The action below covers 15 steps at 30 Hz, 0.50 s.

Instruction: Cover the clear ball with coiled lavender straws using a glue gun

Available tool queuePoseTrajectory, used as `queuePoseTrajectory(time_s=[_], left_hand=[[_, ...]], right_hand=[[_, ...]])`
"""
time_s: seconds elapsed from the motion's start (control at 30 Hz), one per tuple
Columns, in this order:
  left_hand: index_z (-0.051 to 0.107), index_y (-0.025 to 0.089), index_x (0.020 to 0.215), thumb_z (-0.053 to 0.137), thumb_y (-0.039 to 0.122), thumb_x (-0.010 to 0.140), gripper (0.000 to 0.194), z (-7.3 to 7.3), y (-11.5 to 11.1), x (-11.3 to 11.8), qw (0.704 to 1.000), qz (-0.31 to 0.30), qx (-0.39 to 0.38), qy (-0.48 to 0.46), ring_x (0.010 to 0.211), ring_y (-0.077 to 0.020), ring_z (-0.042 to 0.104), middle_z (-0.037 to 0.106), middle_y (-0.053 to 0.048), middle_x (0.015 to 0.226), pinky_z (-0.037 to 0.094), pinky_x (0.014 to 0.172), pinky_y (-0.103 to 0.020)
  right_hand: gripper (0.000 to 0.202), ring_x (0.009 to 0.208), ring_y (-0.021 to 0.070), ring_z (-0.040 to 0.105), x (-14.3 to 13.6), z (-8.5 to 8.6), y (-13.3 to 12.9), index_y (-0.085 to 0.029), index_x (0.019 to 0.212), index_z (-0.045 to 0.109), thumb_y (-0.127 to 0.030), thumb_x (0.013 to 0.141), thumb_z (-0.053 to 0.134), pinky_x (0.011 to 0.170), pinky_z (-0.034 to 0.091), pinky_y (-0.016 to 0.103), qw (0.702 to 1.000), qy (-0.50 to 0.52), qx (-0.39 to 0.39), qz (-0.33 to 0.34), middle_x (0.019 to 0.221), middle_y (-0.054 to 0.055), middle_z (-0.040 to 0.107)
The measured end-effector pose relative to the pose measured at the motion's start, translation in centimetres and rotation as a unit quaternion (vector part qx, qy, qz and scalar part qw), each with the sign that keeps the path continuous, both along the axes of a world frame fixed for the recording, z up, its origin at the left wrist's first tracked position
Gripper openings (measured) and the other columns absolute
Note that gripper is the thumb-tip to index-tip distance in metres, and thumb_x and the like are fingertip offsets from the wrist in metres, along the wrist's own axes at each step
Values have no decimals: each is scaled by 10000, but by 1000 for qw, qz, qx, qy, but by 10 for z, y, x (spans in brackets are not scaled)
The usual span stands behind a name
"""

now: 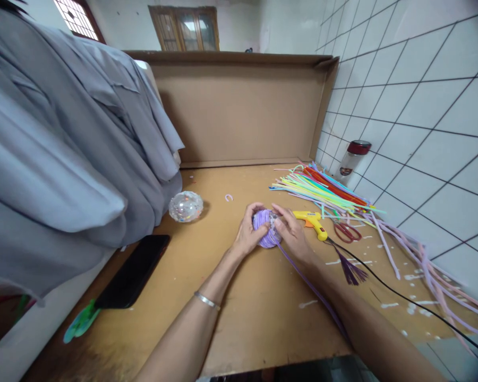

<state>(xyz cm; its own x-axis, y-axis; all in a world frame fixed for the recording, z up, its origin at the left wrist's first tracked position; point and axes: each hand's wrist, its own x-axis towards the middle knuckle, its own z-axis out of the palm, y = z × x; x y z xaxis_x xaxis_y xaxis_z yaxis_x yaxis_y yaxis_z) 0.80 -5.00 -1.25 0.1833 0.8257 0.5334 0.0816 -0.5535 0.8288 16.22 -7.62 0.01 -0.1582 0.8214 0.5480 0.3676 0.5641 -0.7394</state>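
Note:
Over the middle of the table, my left hand [250, 229] is closed around the left side of a ball wrapped in purple cord [266, 240]. My right hand [292, 233] presses its fingers on the ball's right side, where a clear or greyish patch shows between the windings. A loose purple strand [302, 277] runs from the ball down under my right forearm. Just beyond my right hand lies a yellow glue gun [314, 223] with a black cable. Red-handled scissors [347, 232] are to its right.
A clear faceted bowl or ball [186, 206] stands at left, behind a black phone-like slab [133, 273]. Colourful pipe cleaners [326, 188] lie by the tiled wall, near a red-lidded jar [352, 159]. Cardboard [247, 114] stands at the back; grey cloth [71, 138] hangs left.

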Motion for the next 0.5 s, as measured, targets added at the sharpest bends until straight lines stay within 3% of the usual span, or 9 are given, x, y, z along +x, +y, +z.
queuePoseTrajectory(time_s=[0.1, 0.2, 0.4, 0.5], left_hand=[[440, 186, 1120, 581, 265, 723, 428, 2, -3, 2, 1000, 7, -4, 14, 1043, -212, 529, 540, -72, 1099, 425, 960, -377], [460, 179, 1093, 585, 289, 724, 406, 5, -6, 3, 999, 11, -11, 33, 1018, -212, 534, 544, -72, 1085, 435, 943, -373], [448, 185, 1116, 591, 280, 729, 424, 4, -5, 4, 1000, 11, -1, 26, 1034, -208, 541, 555, -70, 1095, 434, 957, -378], [428, 181, 1155, 604, 276, 721, 478, 2, -4, 4, 1000, -4, 5, 18, 1062, -217, 537, 552, -83, 1123, 418, 982, -390]], right_hand=[[345, 1107, 224, 499, 0, 2, -1, -255, 1193, 594, -370, 922, 415, 989, 384, 419, 995, -75, 57, -21, 1123, 86, 558], [330, 1044, 218, 523, 0, 5, -2, -255, 1131, 628, -366, 932, 389, 938, 419, 400, 995, -73, 57, -25, 1053, 81, 562], [446, 1091, 216, 507, 3, 6, -1, -273, 1348, 453, -406, 926, 395, 965, 408, 414, 999, -26, 14, -17, 1143, 83, 542], [429, 1116, 225, 497, 4, 2, 3, -255, 1298, 511, -425, 928, 376, 991, 387, 421, 998, -21, 1, -62, 1148, 92, 532]])
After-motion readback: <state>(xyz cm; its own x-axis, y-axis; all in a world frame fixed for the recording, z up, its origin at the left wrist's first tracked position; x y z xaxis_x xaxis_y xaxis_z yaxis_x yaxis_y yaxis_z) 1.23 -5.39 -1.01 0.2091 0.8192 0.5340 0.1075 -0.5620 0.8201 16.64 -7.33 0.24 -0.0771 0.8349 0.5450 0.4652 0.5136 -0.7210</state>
